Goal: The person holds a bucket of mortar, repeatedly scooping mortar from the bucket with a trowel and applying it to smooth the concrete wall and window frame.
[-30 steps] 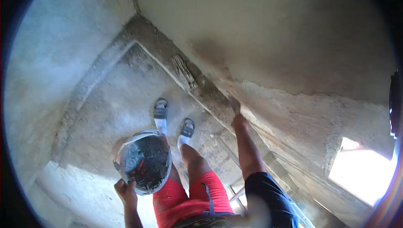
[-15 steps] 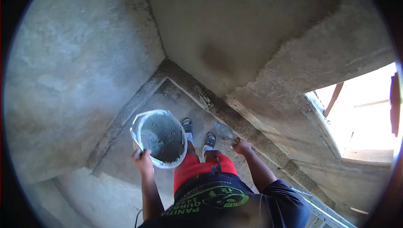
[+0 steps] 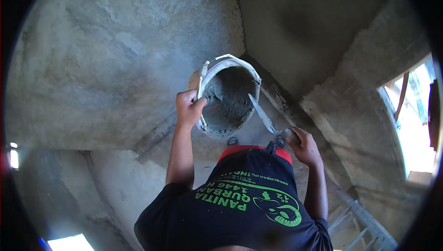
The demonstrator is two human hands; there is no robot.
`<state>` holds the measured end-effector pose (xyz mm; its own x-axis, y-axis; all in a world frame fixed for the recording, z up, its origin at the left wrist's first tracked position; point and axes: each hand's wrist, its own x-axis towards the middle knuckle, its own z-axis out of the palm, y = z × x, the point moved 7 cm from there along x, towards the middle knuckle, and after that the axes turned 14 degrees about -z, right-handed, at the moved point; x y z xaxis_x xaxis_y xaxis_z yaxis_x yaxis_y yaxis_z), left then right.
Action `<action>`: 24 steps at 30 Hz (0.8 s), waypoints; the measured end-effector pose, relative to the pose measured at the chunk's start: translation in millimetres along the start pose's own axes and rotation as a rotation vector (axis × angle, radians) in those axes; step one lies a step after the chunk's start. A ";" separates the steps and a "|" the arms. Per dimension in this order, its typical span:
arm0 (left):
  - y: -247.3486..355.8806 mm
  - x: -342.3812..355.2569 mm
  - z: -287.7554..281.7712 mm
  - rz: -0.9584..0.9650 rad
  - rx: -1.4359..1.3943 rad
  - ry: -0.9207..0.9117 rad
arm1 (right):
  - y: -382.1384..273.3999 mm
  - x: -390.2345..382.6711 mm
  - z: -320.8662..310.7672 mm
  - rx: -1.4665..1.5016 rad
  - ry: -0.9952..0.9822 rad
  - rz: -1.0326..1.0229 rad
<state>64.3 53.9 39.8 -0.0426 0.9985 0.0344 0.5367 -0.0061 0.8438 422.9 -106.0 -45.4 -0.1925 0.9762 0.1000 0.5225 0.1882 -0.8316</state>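
Observation:
My left hand [image 3: 190,108] grips the left rim of a pale bucket [image 3: 194,80], with its fingers closed round the edge by the handle. The bucket hangs in front of my body, tilted so its mouth faces me. Wet grey mortar [image 3: 228,101] coats the inside and lies in it. In my right hand [image 3: 304,146] is the handle of a trowel [image 3: 263,116]. Its pointed metal blade angles up to the left, and the tip overlaps the bucket's right rim; whether it touches, I cannot tell.
Rough grey walls [image 3: 115,66] meet in a corner ahead, the right one [image 3: 369,103] partly coated with darker plaster. A bright window opening [image 3: 413,121] is on the right. A metal ladder-like frame [image 3: 362,225] stands at lower right.
The bucket has come up and to the right, closer to me, in my left hand. My right hand has raised the trowel from low by the floor ledge to the bucket's rim.

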 end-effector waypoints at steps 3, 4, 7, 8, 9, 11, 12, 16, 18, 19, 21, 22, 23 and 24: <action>18.6 8.0 -11.0 0.137 0.053 -0.104 | -40.8 28.5 35.6 -0.180 -0.077 0.014; 26.2 10.4 -11.5 0.194 0.068 -0.142 | -48.6 42.4 44.8 -0.308 -0.120 0.037; 40.3 18.3 -17.3 0.270 0.083 -0.200 | -68.3 78.8 77.5 -0.396 -0.258 -0.039; 43.3 17.9 -20.2 0.301 0.093 -0.223 | -73.6 88.4 85.1 -0.394 -0.255 -0.038; 47.4 18.0 -22.1 0.295 0.093 -0.247 | -77.2 96.6 94.2 -0.457 -0.308 -0.037; 48.4 17.9 -26.6 0.327 0.107 -0.258 | -89.4 109.1 107.3 -0.530 -0.370 -0.050; 49.9 16.5 -28.4 0.360 0.118 -0.269 | -93.2 114.9 114.1 -0.527 -0.369 -0.050; 57.8 5.1 -36.2 0.418 0.148 -0.298 | -109.8 132.5 128.1 -0.545 -0.344 -0.088; 62.1 3.4 -38.3 0.424 0.152 -0.303 | -115.2 140.1 128.4 -0.530 -0.350 -0.088; 63.8 2.9 -38.1 0.435 0.155 -0.307 | -116.7 143.0 129.5 -0.503 -0.364 -0.083; 66.5 4.0 -36.1 0.448 0.160 -0.286 | -107.9 146.9 134.3 -0.476 -0.381 -0.078; 67.5 4.9 -35.5 0.465 0.164 -0.263 | -96.0 147.2 141.7 -0.402 -0.364 -0.112; 66.1 8.9 -34.4 0.461 0.191 -0.269 | -94.3 148.0 143.9 -0.329 -0.348 -0.148; 64.9 12.0 -32.3 0.455 0.190 -0.269 | -90.2 146.5 145.1 -0.327 -0.354 -0.147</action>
<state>71.4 63.8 112.2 0.4314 0.8765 0.2137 0.5942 -0.4543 0.6637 227.0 4.4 -35.0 -0.5242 0.8509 -0.0351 0.6907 0.4006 -0.6020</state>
